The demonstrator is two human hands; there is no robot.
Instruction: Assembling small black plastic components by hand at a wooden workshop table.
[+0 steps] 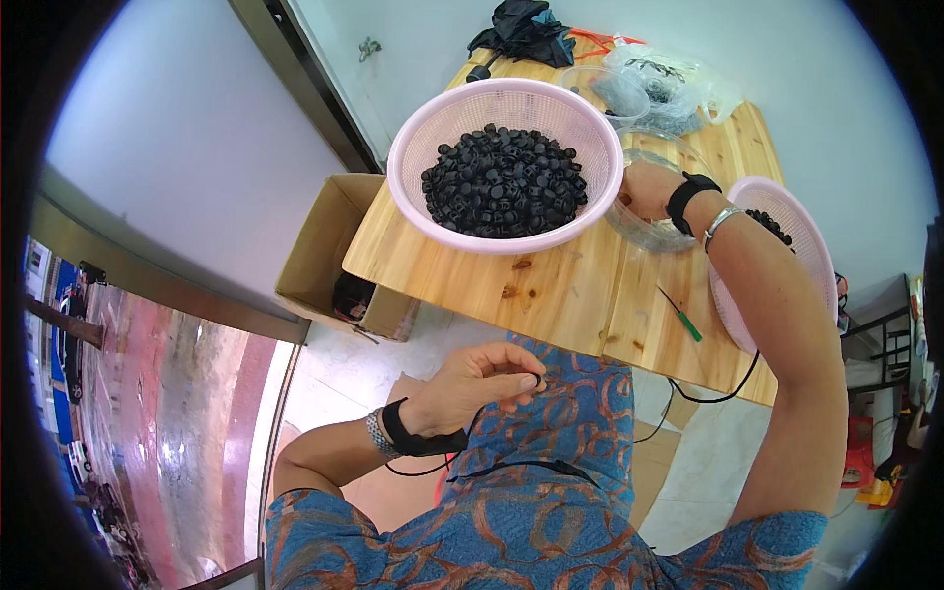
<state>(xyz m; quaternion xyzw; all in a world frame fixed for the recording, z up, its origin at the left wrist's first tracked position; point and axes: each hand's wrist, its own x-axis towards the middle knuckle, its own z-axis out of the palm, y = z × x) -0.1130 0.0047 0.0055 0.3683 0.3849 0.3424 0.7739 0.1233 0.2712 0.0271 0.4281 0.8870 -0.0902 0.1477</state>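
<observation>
My left hand (470,385) is above my lap, thumb and fingers pinched on a small black plastic cap (538,380). Over the table my right hand (646,191) reaches into a clear plastic bowl (649,236); its fingers are hidden, partly by the basket's rim, so what they hold does not show. Just left of that hand stands a pink mesh basket (506,244), holding a large heap of similar black caps (503,182). Beneath my right forearm is a second pink basket (808,224) with some black pieces in it.
A green-handled pointed tool (688,323) lies on the wooden table (472,285). Farther back are a clear tub (605,88), a plastic bag (678,79) and a black folded bundle (521,34). A cardboard box (329,246) stands left; a black cable (708,400) hangs near the front edge.
</observation>
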